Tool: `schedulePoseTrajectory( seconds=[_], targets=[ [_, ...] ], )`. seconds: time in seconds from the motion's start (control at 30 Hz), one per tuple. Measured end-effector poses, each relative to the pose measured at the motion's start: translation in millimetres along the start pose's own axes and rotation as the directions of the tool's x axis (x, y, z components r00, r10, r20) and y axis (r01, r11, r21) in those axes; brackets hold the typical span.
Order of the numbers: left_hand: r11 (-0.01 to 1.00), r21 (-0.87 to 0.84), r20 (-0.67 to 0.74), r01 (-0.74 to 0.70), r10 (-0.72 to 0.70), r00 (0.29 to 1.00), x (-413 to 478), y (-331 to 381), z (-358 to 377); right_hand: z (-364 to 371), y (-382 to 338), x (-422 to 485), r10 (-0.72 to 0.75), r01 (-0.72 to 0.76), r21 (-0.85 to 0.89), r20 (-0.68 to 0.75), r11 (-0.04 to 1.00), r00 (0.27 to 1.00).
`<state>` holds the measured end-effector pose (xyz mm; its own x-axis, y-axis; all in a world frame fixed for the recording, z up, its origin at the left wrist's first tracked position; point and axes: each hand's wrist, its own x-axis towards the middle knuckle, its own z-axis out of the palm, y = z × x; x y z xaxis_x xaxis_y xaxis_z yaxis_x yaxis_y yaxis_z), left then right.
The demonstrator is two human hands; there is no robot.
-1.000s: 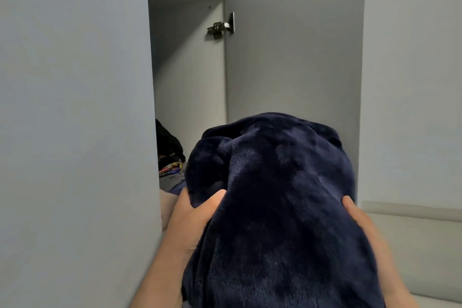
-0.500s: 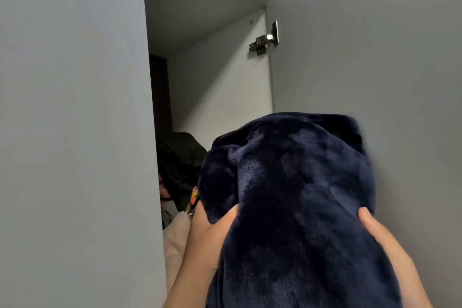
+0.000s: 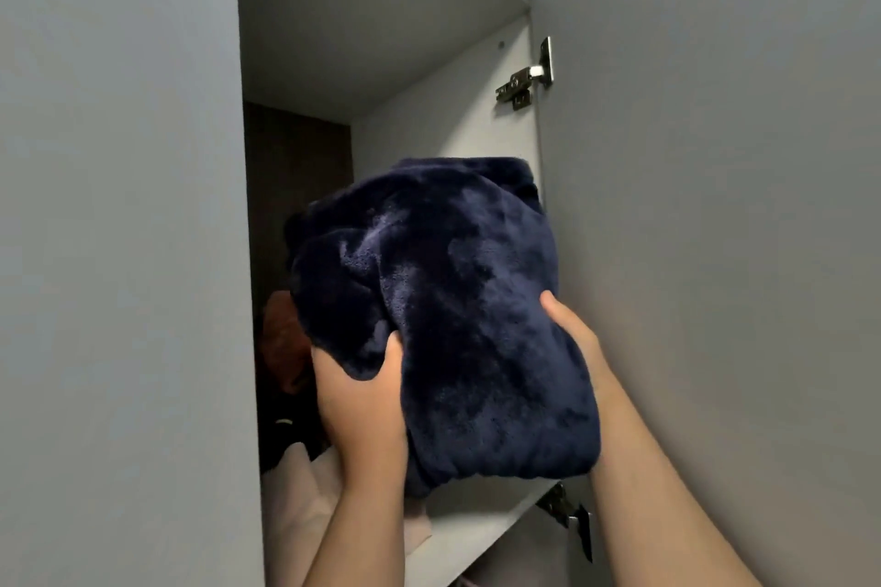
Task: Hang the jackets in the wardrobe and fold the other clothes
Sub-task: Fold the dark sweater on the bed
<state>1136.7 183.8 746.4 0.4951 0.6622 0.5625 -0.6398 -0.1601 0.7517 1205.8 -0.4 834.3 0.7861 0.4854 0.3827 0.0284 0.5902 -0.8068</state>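
The left hand [image 3: 362,410] grips the folded navy garment [image 3: 453,300] from the left, thumb on its front, the other fingers hidden behind it. The right hand [image 3: 574,341] clasps its right side. The garment is held over the front edge of the shelf [image 3: 476,527], against the open wardrobe door [image 3: 715,253].

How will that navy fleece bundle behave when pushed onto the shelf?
Probably floppy: the navy fleece bundle dents where the left hand grips it. Likely light for its bulk: the right hand seems only to steady one side. Plush pile may drag on the shelf.
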Motion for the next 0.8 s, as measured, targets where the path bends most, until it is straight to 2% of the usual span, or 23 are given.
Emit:
schedulePoseTrajectory(
  seconds=[0.03, 0.07, 0.13, 0.23, 0.3, 0.33, 0.4, 0.47, 0.53, 0.6, 0.63, 0.7, 0.73, 0.8],
  targets=[
    [0.998, 0.042, -0.026, 0.046, -0.045, 0.999, 1.7, -8.4, 0.4, -31.3, 41.5, -2.0, 0.024, -0.035, -0.102, -0.109, 0.994, 0.994],
    [0.991, 0.107, -0.07, 0.079, -0.072, 0.995, 4.4, -22.5, -0.5, -48.9, 55.8, 2.1, 0.043, -0.044, -0.154, -0.012, 0.987, 0.999],
    [0.951, 0.216, -0.172, 0.223, -0.188, 0.967, 3.1, -43.1, -8.8, -68.3, 97.2, 12.0, 0.11, -0.189, -0.378, -0.221, 0.906, 0.969],
    [0.874, 0.324, -0.259, 0.363, -0.287, 0.922, 5.7, -57.5, -13.2, -92.8, 113.8, 29.8, 0.101, -0.312, -0.591, -0.362, 0.744, 0.927],
    [0.86, 0.375, -0.257, 0.347, -0.263, 0.93, 10.2, -56.1, -12.5, -100.4, 116.3, 32.5, 0.041, -0.342, -0.709, -0.405, 0.616, 0.913],
    [0.852, 0.411, -0.241, 0.325, -0.242, 0.94, 10.8, -53.4, -11.0, -100.4, 108.3, 33.3, -0.025, -0.331, -0.76, -0.415, 0.559, 0.909],
    [0.818, 0.494, -0.227, 0.296, -0.207, 0.952, 8.8, -47.2, -11.0, -83.2, 84.0, 28.9, -0.217, -0.306, -0.873, -0.406, 0.379, 0.888],
    [0.751, 0.635, -0.184, 0.183, -0.083, 0.979, 6.0, -41.9, -15.3, -61.9, 71.0, 18.0, -0.323, -0.264, -0.926, -0.345, 0.268, 0.881],
    [0.63, 0.763, 0.031, -0.143, 0.185, 0.982, 7.9, -34.1, -14.8, -44.5, 81.9, -3.1, -0.323, -0.201, -0.958, -0.26, 0.205, 0.91],
    [0.525, 0.707, 0.314, -0.475, 0.368, 0.875, 19.8, -24.0, -2.9, -35.5, 108.3, -20.8, -0.256, -0.232, -0.968, -0.248, 0.09, 0.934],
    [0.512, 0.651, 0.426, -0.56, 0.365, 0.828, 28.1, -18.1, 6.7, -34.0, 121.9, -25.2, -0.236, -0.264, -0.964, -0.265, 0.035, 0.935],
    [0.522, 0.616, 0.564, -0.59, 0.229, 0.793, 46.6, -12.2, 26.3, -34.0, 138.9, -26.3, -0.27, -0.304, -0.952, -0.298, 0.019, 0.916],
    [0.496, 0.665, 0.573, -0.558, 0.14, 0.807, 55.2, -16.6, 33.7, -36.2, 141.0, -23.3, -0.309, -0.307, -0.951, -0.303, 0.037, 0.902],
    [0.43, 0.791, 0.501, -0.436, -0.046, 0.864, 63.5, -34.5, 40.0, -45.1, 142.2, -14.2, -0.353, -0.291, -0.956, -0.285, 0.038, 0.891]
  ],
)
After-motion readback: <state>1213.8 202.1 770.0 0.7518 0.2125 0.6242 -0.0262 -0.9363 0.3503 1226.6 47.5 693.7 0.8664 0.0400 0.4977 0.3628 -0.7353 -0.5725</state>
